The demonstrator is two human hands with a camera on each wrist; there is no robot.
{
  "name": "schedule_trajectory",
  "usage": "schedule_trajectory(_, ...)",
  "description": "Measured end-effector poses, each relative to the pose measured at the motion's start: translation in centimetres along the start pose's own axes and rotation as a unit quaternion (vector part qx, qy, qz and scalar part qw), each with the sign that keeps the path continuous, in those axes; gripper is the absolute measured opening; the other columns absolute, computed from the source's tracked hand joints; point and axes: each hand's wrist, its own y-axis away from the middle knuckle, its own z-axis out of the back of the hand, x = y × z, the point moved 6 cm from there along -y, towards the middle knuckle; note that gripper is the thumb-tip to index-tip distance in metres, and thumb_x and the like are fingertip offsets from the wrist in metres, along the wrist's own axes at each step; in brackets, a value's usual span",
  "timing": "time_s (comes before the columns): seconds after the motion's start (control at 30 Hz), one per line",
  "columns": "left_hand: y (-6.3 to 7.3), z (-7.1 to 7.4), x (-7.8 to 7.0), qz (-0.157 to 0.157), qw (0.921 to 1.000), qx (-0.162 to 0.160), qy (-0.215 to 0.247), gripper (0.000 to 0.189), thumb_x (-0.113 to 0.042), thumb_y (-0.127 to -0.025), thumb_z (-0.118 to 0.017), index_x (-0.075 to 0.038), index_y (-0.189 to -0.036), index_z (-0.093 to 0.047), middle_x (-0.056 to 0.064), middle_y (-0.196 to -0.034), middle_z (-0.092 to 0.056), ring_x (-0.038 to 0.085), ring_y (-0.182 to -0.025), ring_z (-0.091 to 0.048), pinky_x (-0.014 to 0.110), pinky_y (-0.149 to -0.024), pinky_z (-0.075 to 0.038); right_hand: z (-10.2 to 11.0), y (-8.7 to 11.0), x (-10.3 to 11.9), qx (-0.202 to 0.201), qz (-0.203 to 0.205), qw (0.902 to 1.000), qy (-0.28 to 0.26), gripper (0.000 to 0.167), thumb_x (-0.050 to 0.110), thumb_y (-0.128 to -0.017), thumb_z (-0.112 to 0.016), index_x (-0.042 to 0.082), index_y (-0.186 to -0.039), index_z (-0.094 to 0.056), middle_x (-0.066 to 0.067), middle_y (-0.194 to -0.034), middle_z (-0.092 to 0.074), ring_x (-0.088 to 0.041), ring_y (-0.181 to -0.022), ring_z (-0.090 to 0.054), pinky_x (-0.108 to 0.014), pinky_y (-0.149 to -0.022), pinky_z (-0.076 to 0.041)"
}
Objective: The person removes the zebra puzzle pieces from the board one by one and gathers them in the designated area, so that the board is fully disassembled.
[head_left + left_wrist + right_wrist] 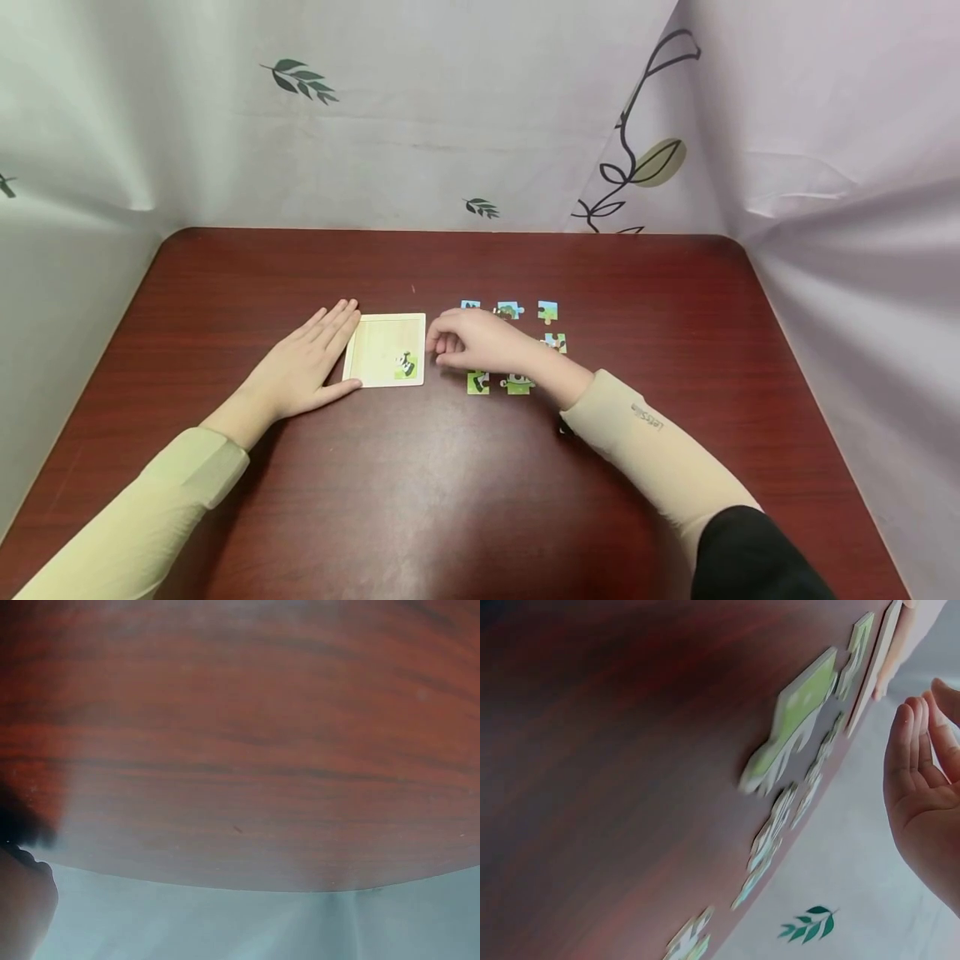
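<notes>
A pale square puzzle tray (372,346) lies on the table, a panda puzzle piece (406,365) in its lower right corner. Against the tray's left edge, my left hand (303,358) lies flat with fingers extended and thumb at the near left corner. My right hand (480,339) hovers just right of the tray. Its fingers bend loosely, and in the right wrist view this hand (930,795) shows nothing between fingers and thumb. Several loose pieces, including a green one (799,709), lie beneath and around it; the hand and forearm hide some.
Loose puzzle pieces include a blue-and-green one (547,312) at the back right and a panda-face piece (517,385) nearer. The dark red wooden table (420,500) has rounded far corners. A pale leaf-print curtain (412,125) hangs behind and beside it.
</notes>
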Motion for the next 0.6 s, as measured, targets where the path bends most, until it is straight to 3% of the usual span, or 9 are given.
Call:
schedule_trajectory(0.37, -0.1, 0.1, -0.1, 0.001, 1.0, -0.004, 0.002, 0.099, -0.063, -0.101, -0.055, 0.009, -0.163, -0.027, 0.027, -0.173, -0.027, 0.042, -0.161, -0.029, 0.041, -0.139, -0.012, -1.5, -3.0, 1.0, 0.015, 0.02, 0.9996, -0.012, 0.011, 0.008, -0.096, -0.073, 0.008, -0.107, -0.075, -0.004, -0.102, -0.071, -0.01, -0.089, -0.067, -0.011, -0.08, -0.055)
schedule_trajectory(0.6, 0.1, 0.0, 0.0, 0.002, 1.0, -0.005, 0.002, 0.1, -0.065, -0.102, -0.053, 0.009, -0.164, -0.026, 0.027, -0.173, -0.027, 0.04, -0.162, -0.029, 0.039, -0.139, -0.009, -2.1, -4.3, 1.4, 0.03, 0.013, 0.9995, 0.005, 0.017, 0.005, -0.091, -0.079, 0.007, -0.106, -0.075, -0.005, -0.103, -0.069, -0.011, -0.09, -0.065, -0.011, -0.079, -0.051)
